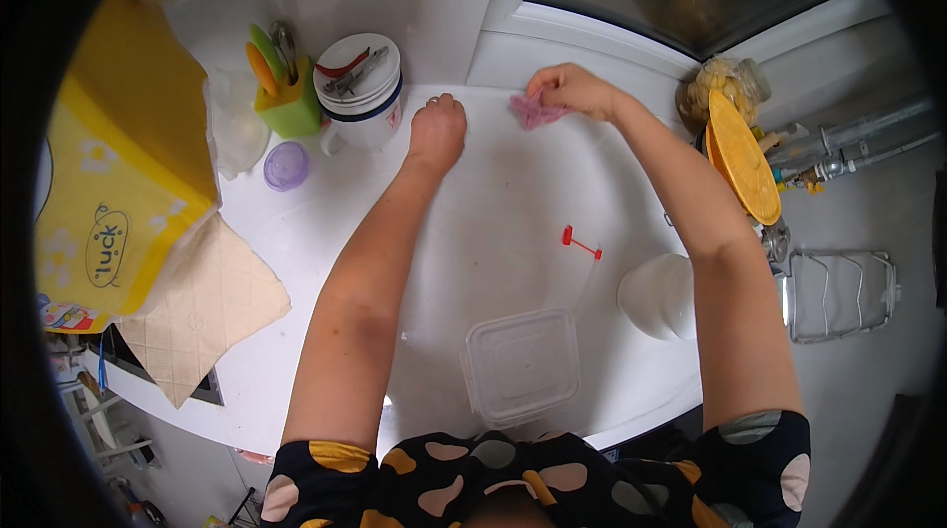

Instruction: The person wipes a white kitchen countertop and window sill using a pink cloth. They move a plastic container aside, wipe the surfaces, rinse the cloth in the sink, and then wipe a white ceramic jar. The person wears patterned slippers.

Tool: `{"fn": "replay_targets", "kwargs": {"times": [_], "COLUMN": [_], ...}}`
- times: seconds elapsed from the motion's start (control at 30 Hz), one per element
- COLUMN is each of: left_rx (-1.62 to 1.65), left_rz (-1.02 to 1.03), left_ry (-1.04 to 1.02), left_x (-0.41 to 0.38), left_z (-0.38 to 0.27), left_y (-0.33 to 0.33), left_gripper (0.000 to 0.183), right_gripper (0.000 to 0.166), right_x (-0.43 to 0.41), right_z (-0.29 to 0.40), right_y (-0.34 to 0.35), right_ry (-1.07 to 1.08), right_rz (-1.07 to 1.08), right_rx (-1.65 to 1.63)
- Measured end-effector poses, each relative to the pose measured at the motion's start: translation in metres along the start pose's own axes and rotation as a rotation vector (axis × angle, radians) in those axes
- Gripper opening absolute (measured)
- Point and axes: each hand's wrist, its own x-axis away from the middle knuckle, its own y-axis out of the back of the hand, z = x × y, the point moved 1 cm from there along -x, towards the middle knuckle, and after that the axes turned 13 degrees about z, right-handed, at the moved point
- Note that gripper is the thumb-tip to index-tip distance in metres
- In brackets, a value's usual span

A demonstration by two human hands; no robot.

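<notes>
In my right hand (573, 90), near the back edge of the white countertop (488, 195), is a crumpled pink cloth (538, 111), pinched between the fingers. My left hand (438, 127) rests near the same back edge, its fingers curled down; whether anything is under them is hidden. Just left of it stands an enamel mug (370, 127) with stacked white dishes (355, 47) on top, and a red-handled tool lies in the uppermost dish. A small red plastic piece (581, 243) lies on the counter below the cloth. Nearer my body is a clear plastic container lid (524, 365).
Left are a green utensil holder (288, 105), a purple lid (286, 166), a beige cloth (214, 306) and a yellow printed cover (126, 195). Right are a white jar (657, 297), orange baskets (743, 158), a bagged jar (718, 95), pipes (851, 136) and a wire rack (843, 296). A window frame (592, 29) borders the back.
</notes>
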Motion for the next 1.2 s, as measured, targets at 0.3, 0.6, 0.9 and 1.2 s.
{"fn": "replay_targets", "kwargs": {"times": [0.3, 0.6, 0.9, 1.2], "left_rx": [0.056, 0.001, -0.091, -0.012], "left_rz": [0.002, 0.059, -0.007, 0.081], "left_ry": [0.006, -0.013, -0.024, -0.020], "left_x": [0.002, 0.001, 0.000, -0.002], "left_z": [0.000, -0.003, -0.006, -0.007], "left_y": [0.000, 0.002, -0.001, -0.001], "left_gripper": [0.018, 0.033, 0.017, 0.026], "right_gripper": [0.029, 0.030, 0.020, 0.010], "right_x": [0.036, 0.028, 0.019, -0.015], "right_z": [-0.056, -0.120, -0.123, -0.081], "right_y": [0.056, 0.065, 0.050, 0.009], "right_ry": [-0.022, -0.029, -0.009, 0.003], "right_rz": [-0.531, -0.795, -1.088, -1.022], "right_rx": [-0.093, -0.148, 0.584, 0.670]}}
